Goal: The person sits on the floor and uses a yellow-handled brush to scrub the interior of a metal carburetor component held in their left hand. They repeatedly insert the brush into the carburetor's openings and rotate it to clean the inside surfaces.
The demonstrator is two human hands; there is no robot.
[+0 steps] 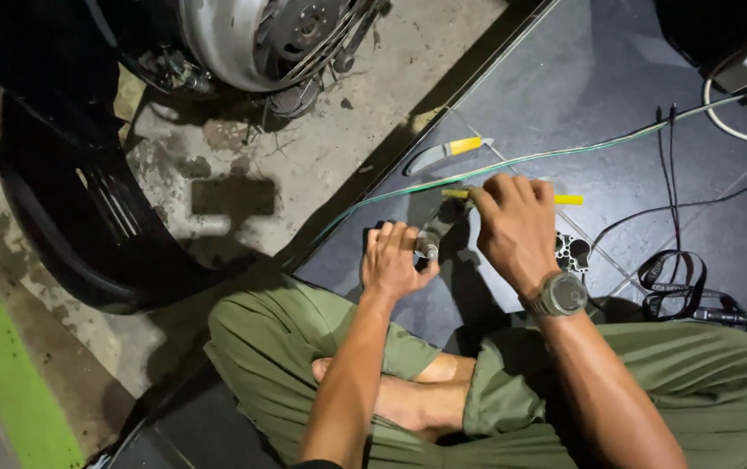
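Olive green shorts [669, 365], grey wristwatch [558, 294]

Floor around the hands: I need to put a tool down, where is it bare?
Bare dark mat lies beyond the green cable, and bare concrete lies left of the mat edge. Crowded: around the left hand and right hand, and by the black strap.

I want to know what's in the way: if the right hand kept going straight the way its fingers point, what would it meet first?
Probably the green cable just beyond the right hand, then the yellow-handled tool; depth is unclear.
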